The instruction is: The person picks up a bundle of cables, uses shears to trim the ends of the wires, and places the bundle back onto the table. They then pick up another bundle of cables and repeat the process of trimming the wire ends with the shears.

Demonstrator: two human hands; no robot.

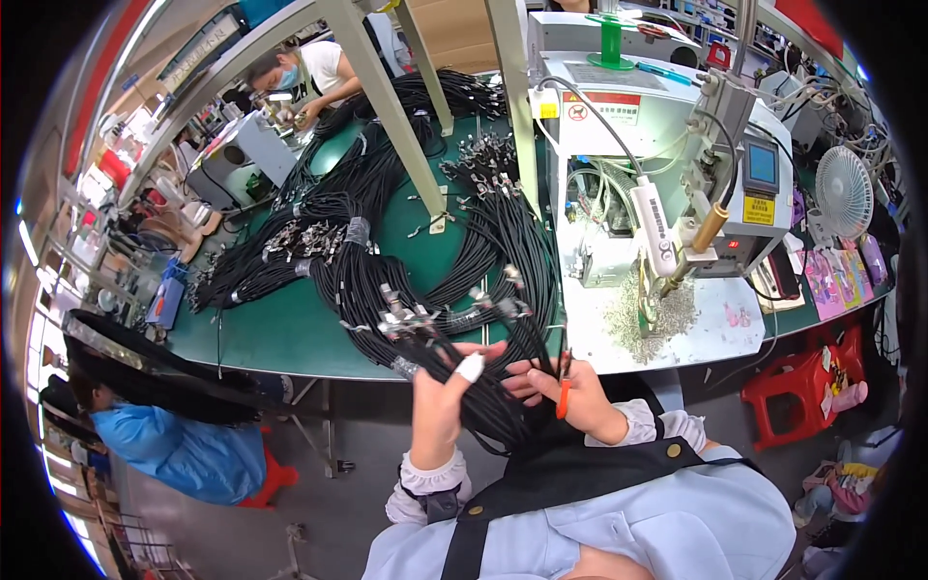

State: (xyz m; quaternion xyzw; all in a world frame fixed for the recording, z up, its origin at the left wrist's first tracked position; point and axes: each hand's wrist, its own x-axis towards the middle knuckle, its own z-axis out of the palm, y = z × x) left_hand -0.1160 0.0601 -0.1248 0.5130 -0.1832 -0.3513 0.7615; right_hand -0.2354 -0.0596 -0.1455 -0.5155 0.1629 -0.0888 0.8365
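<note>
My left hand, with a white cot on one fingertip, grips a bundle of black cables that hangs off the front edge of the green table. My right hand is closed around small orange-handled snips, blades pointing up, and its fingers also touch the same cables. The metal-tipped cable ends fan out just above my left hand. The bundle runs back into large black cable coils lying on the table.
A white benchtop machine with a small screen stands at right, metal scraps scattered before it. A small fan and a red stool are at far right. A person in blue sits at left; another works at the back.
</note>
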